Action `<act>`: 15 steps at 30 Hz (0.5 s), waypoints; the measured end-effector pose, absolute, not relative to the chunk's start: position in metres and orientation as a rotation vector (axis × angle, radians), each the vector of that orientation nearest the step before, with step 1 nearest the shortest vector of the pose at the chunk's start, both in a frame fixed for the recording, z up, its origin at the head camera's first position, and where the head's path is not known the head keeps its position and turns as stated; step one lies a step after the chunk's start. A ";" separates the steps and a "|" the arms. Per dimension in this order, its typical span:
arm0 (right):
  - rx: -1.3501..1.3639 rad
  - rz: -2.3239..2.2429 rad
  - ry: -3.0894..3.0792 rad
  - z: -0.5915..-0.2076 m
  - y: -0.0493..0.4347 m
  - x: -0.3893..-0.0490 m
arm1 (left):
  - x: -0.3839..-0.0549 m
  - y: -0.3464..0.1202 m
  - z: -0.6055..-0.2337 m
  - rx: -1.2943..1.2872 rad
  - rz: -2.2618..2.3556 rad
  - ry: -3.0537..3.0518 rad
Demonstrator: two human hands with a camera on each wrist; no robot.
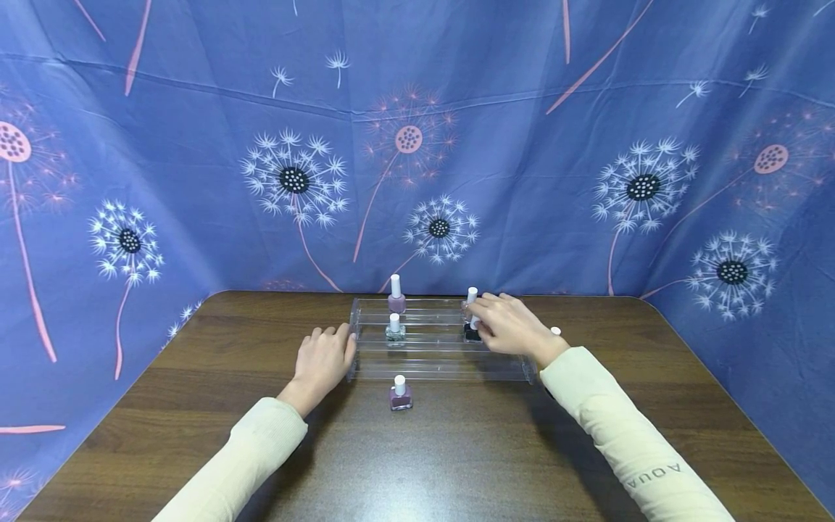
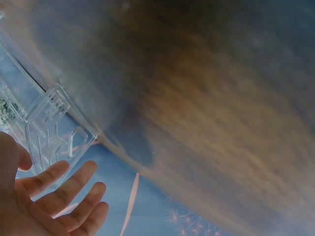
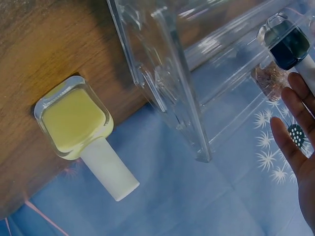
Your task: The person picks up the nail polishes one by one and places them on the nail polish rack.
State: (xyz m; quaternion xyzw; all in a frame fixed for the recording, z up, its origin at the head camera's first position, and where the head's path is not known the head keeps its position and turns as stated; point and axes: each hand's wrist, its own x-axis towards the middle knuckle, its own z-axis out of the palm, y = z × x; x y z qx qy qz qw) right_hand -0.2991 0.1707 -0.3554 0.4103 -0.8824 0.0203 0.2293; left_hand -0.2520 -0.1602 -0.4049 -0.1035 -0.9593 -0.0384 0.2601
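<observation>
A clear acrylic tiered rack (image 1: 430, 370) stands on the table. My right hand (image 1: 515, 324) pinches the white cap of a dark nail polish bottle (image 3: 288, 45) at the middle tier, on the right. Just behind it, a pinkish glittery bottle (image 3: 270, 81) stands on the back tier. My left hand (image 1: 325, 355) is at the rack's left end panel (image 2: 59, 128), its fingers loosely extended and holding nothing. On the rack's left side are a mauve polish bottle (image 1: 396, 301) on the back tier and a glittery clear bottle (image 1: 395, 331) on the middle tier.
A purple polish bottle (image 1: 401, 396) stands on the table in front of the rack. Right of the rack is a yellow polish bottle (image 3: 74, 120), mostly behind my right wrist in the head view. The wooden table (image 1: 417, 464) meets a blue dandelion-print cloth (image 1: 522, 217) behind.
</observation>
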 end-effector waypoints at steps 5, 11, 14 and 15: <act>1.137 0.056 -2.412 -0.357 0.171 -0.298 | -0.252 -0.160 -0.405 -0.283 -0.096 -2.601; 1.141 0.055 -2.410 -0.359 0.171 -0.297 | -0.252 -0.160 -0.405 -0.275 -0.098 -2.610; 1.142 0.059 -2.417 -0.360 0.171 -0.297 | -0.252 -0.161 -0.406 -0.270 -0.101 -2.614; 1.142 0.061 -2.420 -0.360 0.171 -0.297 | -0.252 -0.161 -0.406 -0.269 -0.102 -2.615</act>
